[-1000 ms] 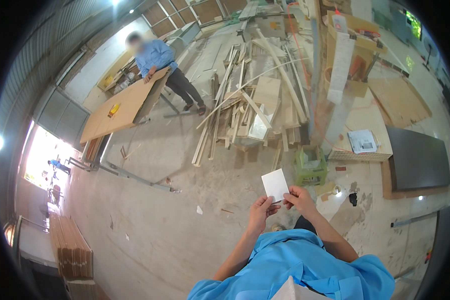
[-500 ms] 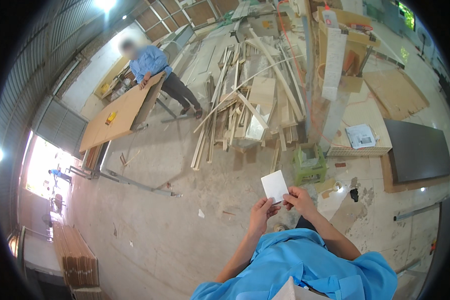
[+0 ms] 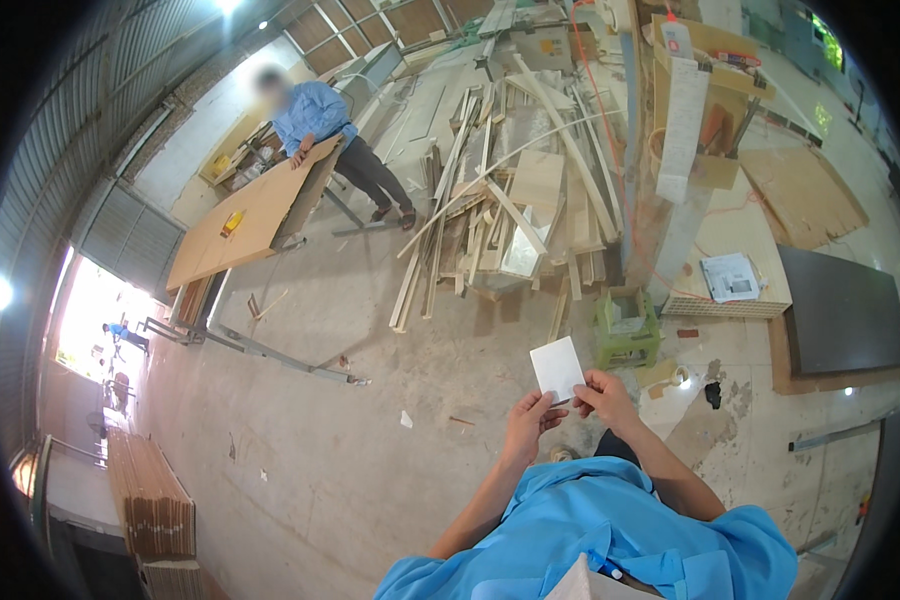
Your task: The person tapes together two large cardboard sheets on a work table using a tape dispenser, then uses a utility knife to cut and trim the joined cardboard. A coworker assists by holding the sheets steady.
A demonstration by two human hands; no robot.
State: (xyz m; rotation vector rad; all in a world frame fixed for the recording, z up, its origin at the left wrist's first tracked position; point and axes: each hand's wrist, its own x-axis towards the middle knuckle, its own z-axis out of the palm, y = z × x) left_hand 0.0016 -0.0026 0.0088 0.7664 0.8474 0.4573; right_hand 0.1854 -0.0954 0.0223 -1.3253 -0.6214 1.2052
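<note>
We see a flat white rectangular card or sheet (image 3: 558,366) held out in front of the body, well above the grey, stained concrete floor (image 3: 320,470) and tilted a little, its plain face turned up toward us. Our left hand (image 3: 526,424) has thumb and fingers clamped on its lower left corner, the other fingers curling loosely beneath; our right hand (image 3: 604,398) pinches the lower right edge between thumb and fingers, and the two hands are near each other but apart. Below them spreads the loose bright blue shirt (image 3: 610,520) that we wear, sleeves ending above the bare forearms. Just beyond the card, on the floor, we find a green plastic box-shaped stool (image 3: 635,350), and behind it a tangled heap of pale wooden strips and boards (image 3: 540,178). To the right of the stool, a black crumpled scrap (image 3: 712,396) lies on the floor, near a large dark grey rectangular panel (image 3: 840,310); beside that panel, a white printed packet (image 3: 730,278) rests on a pale, broad slab (image 3: 715,240). Toward the far left, we see a co-worker in a blue shirt (image 3: 315,112) with a hand on the edge of a wide brown board (image 3: 255,215), on which a small yellow object (image 3: 232,223) lies. A stack of brown sheets (image 3: 150,490) stands at the lower left.
</note>
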